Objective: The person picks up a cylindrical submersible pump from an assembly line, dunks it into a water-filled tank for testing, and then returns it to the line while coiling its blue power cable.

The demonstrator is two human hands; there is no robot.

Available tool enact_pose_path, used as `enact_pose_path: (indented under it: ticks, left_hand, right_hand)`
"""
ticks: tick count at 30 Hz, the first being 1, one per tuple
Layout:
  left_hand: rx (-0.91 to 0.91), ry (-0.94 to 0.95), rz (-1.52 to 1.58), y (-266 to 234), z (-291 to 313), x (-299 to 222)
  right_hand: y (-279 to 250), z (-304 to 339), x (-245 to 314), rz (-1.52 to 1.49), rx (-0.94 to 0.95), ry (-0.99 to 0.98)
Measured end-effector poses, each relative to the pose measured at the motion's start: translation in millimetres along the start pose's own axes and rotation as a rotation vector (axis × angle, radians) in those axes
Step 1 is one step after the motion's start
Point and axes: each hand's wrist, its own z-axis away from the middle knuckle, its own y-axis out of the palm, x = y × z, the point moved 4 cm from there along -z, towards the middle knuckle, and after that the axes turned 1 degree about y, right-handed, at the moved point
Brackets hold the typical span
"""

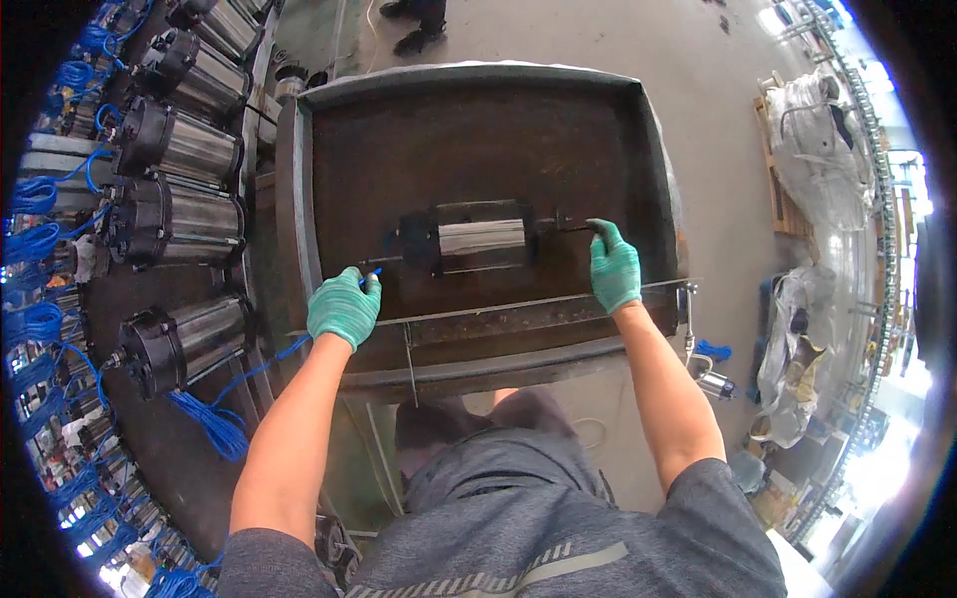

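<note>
A motor-like cylinder (482, 237) with a shiny steel body and black end caps lies crosswise in a dark brown, steel-walled trough (469, 371). My left hand (344, 307), in a green glove, is closed at its left end, with a bit of blue cable (372, 272) showing at the fingertips. A thin metal rod (385, 260) runs from there to the cylinder. My right hand (615, 267), also gloved in green, pinches the outer end of a dark bent rod (575, 227) at the cylinder's right end. Whether liquid fills the trough, I cannot tell.
Several similar steel cylinders (202, 222) with coiled blue cables (211, 424) line a rack on the left. A thin bar (518, 307) crosses the trough's near side. Wrapped goods (819, 149) stand on a pallet at right. Another person's dark shoes (419, 42) show beyond the trough.
</note>
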Motion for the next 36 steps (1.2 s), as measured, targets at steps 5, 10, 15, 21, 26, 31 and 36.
enact_pose_path:
  ticks: [5,10,15,21,26,31,36]
  left_hand:
    - [-0.020,0.022,0.030,0.0,1.1,1.6]
    - [0.022,0.033,0.048,4.5,-1.5,9.3]
    - [0.056,0.045,0.069,3.9,-1.8,7.4]
    - [0.067,0.043,0.109,2.9,-1.9,11.1]
    - [-0.043,0.070,0.194,6.4,-4.4,16.4]
    - [-0.450,0.269,0.649,-8.2,0.7,37.1]
    - [-0.302,0.319,1.081,-70.6,50.6,59.7]
  right_hand:
    - [5.4,-7.5,-3.2,-0.272,0.029,-0.038]
    - [18.3,-22.1,26.8,-0.616,0.186,0.219]
    - [19.3,-39.6,35.6,-0.667,0.234,0.340]
    - [20.1,-48.1,36.0,-0.596,0.287,0.355]
    - [4.5,-44.9,46.0,-0.683,0.238,0.355]
    - [-50.2,-27.2,81.9,-0.719,0.197,0.285]
    - [-127.4,8.3,129.8,-0.803,0.189,0.206]
